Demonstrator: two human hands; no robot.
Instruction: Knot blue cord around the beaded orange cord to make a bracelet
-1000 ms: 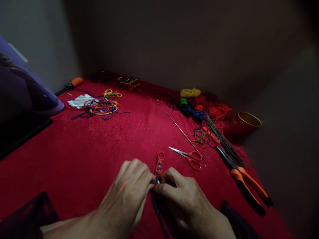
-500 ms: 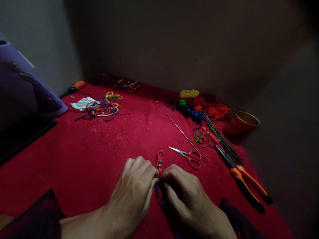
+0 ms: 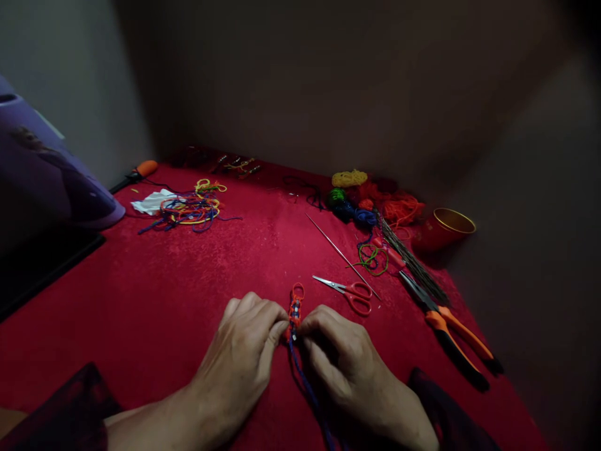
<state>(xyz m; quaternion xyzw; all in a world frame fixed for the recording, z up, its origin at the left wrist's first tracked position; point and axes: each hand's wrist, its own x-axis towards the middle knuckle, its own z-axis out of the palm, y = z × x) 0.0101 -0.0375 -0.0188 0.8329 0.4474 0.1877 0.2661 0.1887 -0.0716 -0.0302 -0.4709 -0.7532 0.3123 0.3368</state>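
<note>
Fingers (image 3: pixel 273 312) of the left hand (image 3: pixel 239 351) pinch one edge of the knotted strip (image 3: pixel 295 308) between both hands; the right hand (image 3: pixel 350 354) curls loosely beside it, its hold unclear. They have just parted slightly, leaving the strip's lower end, blue cord (image 3: pixel 305 377) and pale bead (image 3: pixel 294 337) in plain view.

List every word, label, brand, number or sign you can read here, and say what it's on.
No readable text anywhere.
Purple object at left: a printed figure, no legible words.
Red cup: any marking is too dark and blurred to read.
Pliers and scissors: no legible brand.
Beaded cord: too small to tell.
</note>
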